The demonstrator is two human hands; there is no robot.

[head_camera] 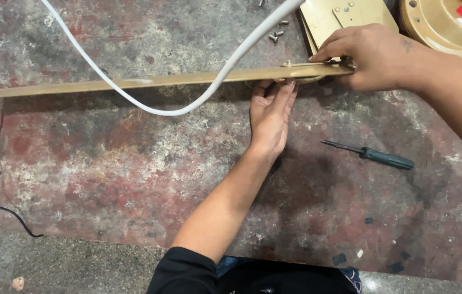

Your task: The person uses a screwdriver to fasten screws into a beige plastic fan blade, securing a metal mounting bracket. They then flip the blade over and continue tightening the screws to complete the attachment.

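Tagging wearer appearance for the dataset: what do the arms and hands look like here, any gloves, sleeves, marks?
Both hands are bare, with no gloves, rings or watch in view. The left hand leads back along a bare forearm to a black short sleeve by the bottom edge. The right hand has a small dark mark, perhaps a tattoo, near the wrist; its forearm is bare, no sleeve in view.

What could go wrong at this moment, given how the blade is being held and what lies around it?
The long gold blade stands on its thin edge, supported only near one end by the left hand and right hand; its far end could tip or swing. The white cable loops across the blade and might snag. Loose screws lie near the work and could be knocked away.
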